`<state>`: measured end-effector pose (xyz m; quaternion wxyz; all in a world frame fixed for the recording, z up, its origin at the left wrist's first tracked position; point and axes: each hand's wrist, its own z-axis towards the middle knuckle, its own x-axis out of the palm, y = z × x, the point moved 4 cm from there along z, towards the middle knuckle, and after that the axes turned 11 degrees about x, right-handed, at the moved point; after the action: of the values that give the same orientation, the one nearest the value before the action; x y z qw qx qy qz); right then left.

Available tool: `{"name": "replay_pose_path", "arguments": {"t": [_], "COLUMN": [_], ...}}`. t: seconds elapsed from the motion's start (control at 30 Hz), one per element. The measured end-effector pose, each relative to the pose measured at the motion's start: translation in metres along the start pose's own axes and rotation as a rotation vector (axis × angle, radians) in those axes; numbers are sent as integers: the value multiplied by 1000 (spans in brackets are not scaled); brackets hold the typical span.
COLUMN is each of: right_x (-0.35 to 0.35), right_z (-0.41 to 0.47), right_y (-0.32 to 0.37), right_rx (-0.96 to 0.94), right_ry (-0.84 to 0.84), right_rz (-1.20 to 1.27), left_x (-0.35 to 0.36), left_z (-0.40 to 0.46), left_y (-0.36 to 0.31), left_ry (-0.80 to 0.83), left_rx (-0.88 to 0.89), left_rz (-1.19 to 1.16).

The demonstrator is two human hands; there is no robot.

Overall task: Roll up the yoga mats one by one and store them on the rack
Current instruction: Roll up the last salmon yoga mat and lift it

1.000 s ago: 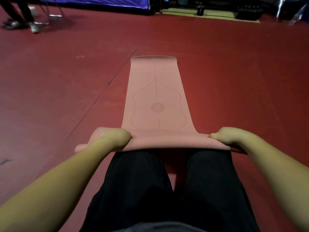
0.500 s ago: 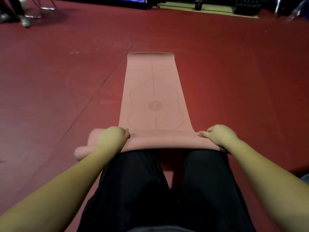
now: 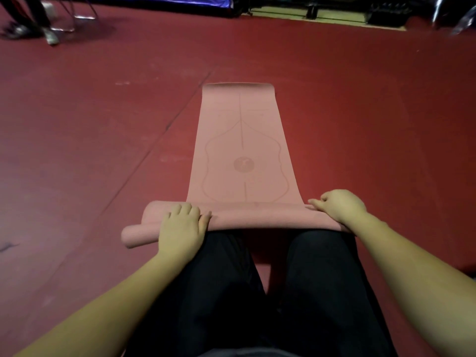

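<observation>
A pink yoga mat [image 3: 242, 140] with a printed outline and a round emblem lies on the red floor, stretching away from me. Its near end is rolled into a loose tube [image 3: 257, 216] just in front of my knees; the roll's left end sticks out past the flat part. My left hand [image 3: 181, 229] lies palm-down on the left part of the roll, fingers curled over its top. My right hand [image 3: 338, 206] presses on the roll's right end, fingers bent. The rack is not in sight.
Red floor [image 3: 103, 150] surrounds the mat on every side. At the far left a person's legs and shoes [image 3: 28, 27] stand by chair legs [image 3: 74, 19]. A blue tarp [image 3: 144, 0] and dark equipment [image 3: 386, 11] line the far edge.
Both hands have shifted forward over the roll and the roll has grown slightly thicker. The left hand now lies flatter on top of it.
</observation>
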<state>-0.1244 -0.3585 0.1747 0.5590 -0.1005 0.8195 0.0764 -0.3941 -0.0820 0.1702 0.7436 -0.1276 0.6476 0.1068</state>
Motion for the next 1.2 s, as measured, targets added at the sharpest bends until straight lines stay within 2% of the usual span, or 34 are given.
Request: {"name": "replay_pose_path", "arguments": {"t": [0.17, 0.23, 0.3, 0.4, 0.5, 0.57, 0.63, 0.73, 0.83, 0.9, 1.03, 1.13, 1.2], "right_x": [-11, -12, -8, 3, 11, 11, 7, 2, -1, -3, -15, -31, -35], "right_z": [-25, -36, -46, -58, -61, -52, -40, -25, -16, -12, -5, -2, -2], "right_y": [-9, -13, -17, -19, -13, -9, -7, -5, 0, 4, 7, 4, 0], "right_rx": [-43, -76, -123, -142, -135, -102, -72, -63, -64, -70, -65, -22, 6], "right_ry": [-264, -337, -394, -422, -436, -435, -384, -252, -157, -88, 44, 150, 243], "right_rz": [207, 152, 81, 104, 150, 123, 103, 52, 23, 1, -9, -2, -22], "left_x": [-6, -14, -17, -19, -12, -15, -17, -22, -17, -15, -26, -48, -48], "left_z": [22, 31, 42, 57, 70, 74, 76, 68, 47, 37, 62, 91, 98], "left_y": [8, 6, 6, 8, 15, 13, 8, 2, 1, 0, 3, 5, 10], "left_ry": [27, 71, 186, 388, 476, 517, 476, 317, 151, 104, 203, 370, 473], "left_rx": [32, 18, -17, -79, -157, -170, -156, -92, -73, -21, 3, 54, 30], "left_rz": [-135, -157, -109, -204, -329, -315, -263, -83, -7, 30, 16, -27, -63]}}
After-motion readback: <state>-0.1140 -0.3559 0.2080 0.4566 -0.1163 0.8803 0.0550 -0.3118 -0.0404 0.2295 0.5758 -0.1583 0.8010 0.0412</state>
